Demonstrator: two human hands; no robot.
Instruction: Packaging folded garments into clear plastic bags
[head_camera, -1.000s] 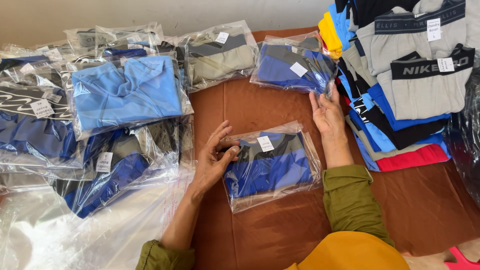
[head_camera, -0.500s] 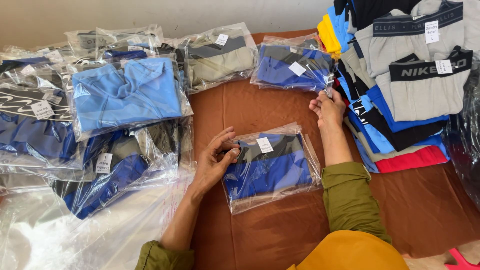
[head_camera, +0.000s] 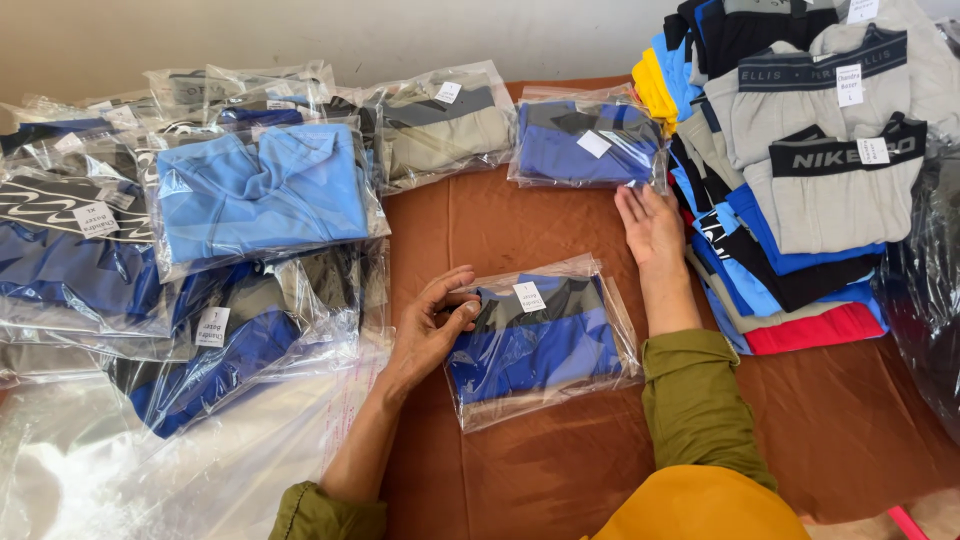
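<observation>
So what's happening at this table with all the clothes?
A person is handling folded garments sealed in clear plastic bags on a brown table. The left hand pinches the left edge of a bagged blue and grey garment lying flat in front of them. The right hand rests flat on the table, its fingertips at the edge of another bagged blue garment. More bagged clothes are piled to the left, and a stack of unbagged folded clothes sits on the right.

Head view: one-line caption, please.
Left hand pinches a bagged blue garment; right hand touches another bag.
</observation>
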